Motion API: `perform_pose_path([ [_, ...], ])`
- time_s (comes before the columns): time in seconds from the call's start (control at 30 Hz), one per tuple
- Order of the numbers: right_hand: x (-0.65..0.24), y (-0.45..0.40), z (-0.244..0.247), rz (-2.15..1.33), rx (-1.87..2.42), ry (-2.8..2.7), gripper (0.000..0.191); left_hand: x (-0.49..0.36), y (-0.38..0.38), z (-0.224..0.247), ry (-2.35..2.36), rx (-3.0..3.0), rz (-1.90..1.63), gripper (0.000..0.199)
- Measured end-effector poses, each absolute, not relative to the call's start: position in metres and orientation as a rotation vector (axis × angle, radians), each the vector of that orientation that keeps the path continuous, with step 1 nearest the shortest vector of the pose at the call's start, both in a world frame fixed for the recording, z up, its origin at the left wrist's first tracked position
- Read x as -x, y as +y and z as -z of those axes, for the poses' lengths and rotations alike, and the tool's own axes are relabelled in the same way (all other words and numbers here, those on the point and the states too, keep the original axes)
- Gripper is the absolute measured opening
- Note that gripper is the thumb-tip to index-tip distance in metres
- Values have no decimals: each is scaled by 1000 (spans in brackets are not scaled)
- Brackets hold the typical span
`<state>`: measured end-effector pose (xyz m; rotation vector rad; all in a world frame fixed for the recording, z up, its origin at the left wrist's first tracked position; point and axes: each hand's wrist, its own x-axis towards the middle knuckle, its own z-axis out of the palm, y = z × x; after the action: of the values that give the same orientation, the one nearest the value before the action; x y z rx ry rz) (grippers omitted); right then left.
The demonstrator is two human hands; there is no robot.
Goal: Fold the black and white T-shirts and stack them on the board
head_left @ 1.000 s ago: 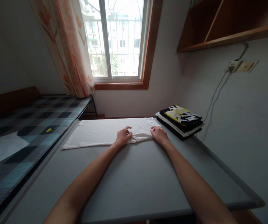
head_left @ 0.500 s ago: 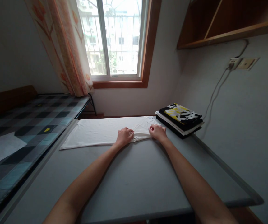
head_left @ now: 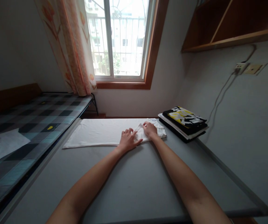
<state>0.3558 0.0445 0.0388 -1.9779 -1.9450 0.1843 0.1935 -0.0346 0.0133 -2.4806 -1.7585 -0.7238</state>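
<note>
A white garment [head_left: 99, 132] lies in a long flat strip along the far side of the grey table [head_left: 134, 186]. My left hand [head_left: 128, 139] rests on its near edge, fingers spread. Just to the right, my right hand [head_left: 150, 129] has its thumb and fingers pinched on the white cloth, over a small bunched part. The garment's right end is wrinkled and reaches past my right hand.
A stack of folded dark and white clothes [head_left: 185, 119] stands at the table's back right. To the left is a bed with a checked cover [head_left: 61, 105] and a paper sheet [head_left: 4, 144]. A wall shelf [head_left: 232, 40] hangs at the upper right.
My right hand has moved left over the cloth, closer to my left hand. My left hand's fingers have spread flat. The view has shifted slightly.
</note>
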Motion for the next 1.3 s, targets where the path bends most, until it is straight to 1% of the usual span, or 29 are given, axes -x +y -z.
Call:
perform_pose_path([
  [0.13, -365, 29, -29, -67, 1832, -2040, 34, -194, -37, -11, -1524, 2594, 755, 52],
  [0.27, -385, 6, -17, -42, 1712, -2276, 46, -192, -35, -6, -1429, 2786, 605, 49],
  [0.37, -408, -5, -8, -77, 1815, -2362, 57, -191, -32, -2, -1443, 2815, 530, 49],
  [0.47, -432, -9, -3, -110, 1965, -2294, 63, -191, -30, 0, -1435, 2837, 506, 53],
  [0.6, -451, -11, -2, -71, 2030, -2179, 61, -190, -33, -3, -1501, 2838, 467, 60],
  [0.7, -457, -13, -3, 21, 1801, -2233, 52, -183, -42, -5, -1597, 2804, 459, 70],
  [0.77, -462, -13, -2, -22, 1608, -2294, 44, -169, -50, -6, -1650, 2782, 445, 75],
  [0.87, -477, -13, 0, -150, 1454, -2294, 37, -125, -63, -7, -1687, 2770, 376, 69],
  [0.97, -494, -11, 1, -197, 1399, -2248, 35, -52, -75, -12, -1801, 2698, 333, 60],
  [1.07, -504, -10, 0, -178, 1415, -2201, 36, 34, -90, -21, -1996, 2563, 348, 58],
  [1.17, -504, -9, -1, -121, 1424, -2183, 33, 106, -108, -32, -2092, 2482, 384, 54],
  [1.3, -498, -8, 0, -37, 1450, -2169, 31, 147, -126, -40, -2019, 2447, 393, 39],
])
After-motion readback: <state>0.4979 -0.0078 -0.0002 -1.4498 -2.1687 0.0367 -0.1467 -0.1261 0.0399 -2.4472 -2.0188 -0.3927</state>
